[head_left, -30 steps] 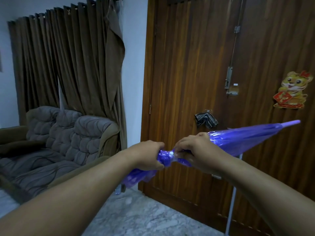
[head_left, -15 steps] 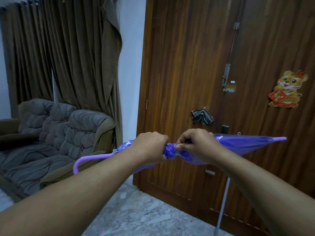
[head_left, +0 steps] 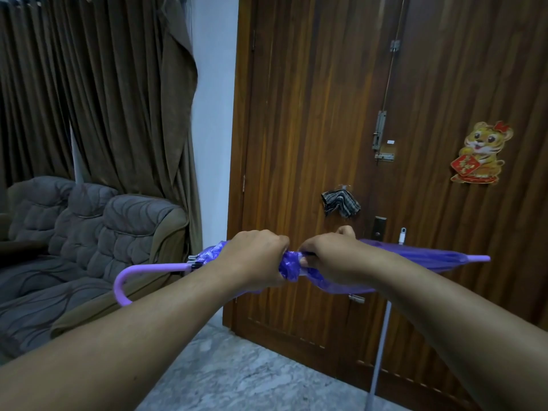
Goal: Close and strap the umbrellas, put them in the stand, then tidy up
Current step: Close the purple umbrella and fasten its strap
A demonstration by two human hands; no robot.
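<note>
Purple umbrella levelled between both hands

Since the earlier frame, the purple umbrella [head_left: 415,258] has been swung lower at its tip and is held nearly level in front of the wooden door [head_left: 311,114]. Its gathered canopy is gripped by the left hand [head_left: 256,258], fingers curled round it; beside this, it is pinched by the right hand [head_left: 332,259]. Its curved handle points toward the sofa [head_left: 89,226]

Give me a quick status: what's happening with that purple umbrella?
Left hand and right hand both grip purple umbrella, closed, level. Strap unclear. Nothing blocking.
</note>
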